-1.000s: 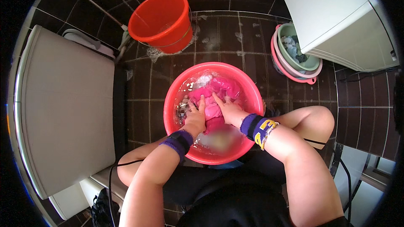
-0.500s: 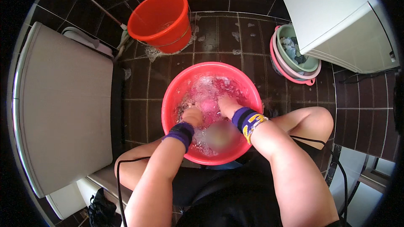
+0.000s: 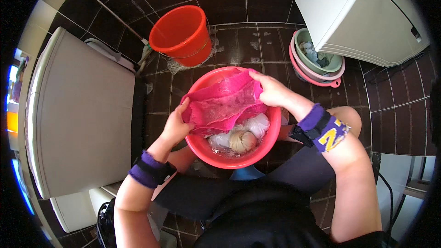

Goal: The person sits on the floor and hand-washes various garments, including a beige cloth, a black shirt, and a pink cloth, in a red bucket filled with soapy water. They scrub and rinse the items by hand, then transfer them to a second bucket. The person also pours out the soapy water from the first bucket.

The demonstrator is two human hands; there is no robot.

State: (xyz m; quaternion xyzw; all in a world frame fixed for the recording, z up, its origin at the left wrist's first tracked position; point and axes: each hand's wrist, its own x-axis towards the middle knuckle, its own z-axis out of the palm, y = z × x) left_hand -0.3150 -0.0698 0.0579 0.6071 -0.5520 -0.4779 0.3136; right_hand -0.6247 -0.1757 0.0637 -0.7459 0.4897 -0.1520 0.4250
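A wet pink cloth is stretched between my two hands over a pink basin. My left hand grips its left edge, thumb on top. At the upper right corner, my right hand is closed on the same cloth. Its exact kind does not show; the weave looks knitted. Below it in the basin's water lie a bunched beige cloth and white cloth. Part of the far inside of the basin is hidden behind the pink cloth.
A red bucket stands far left amid suds. Stacked basins, the top one holding cloths, sit beside a white cabinet at far right. A large grey-white appliance is on the left. Something blue shows under the pink basin.
Both hands have come up out of the water and spread apart, lifting the pink cloth open. The beige and white cloths now show clearly in the basin.
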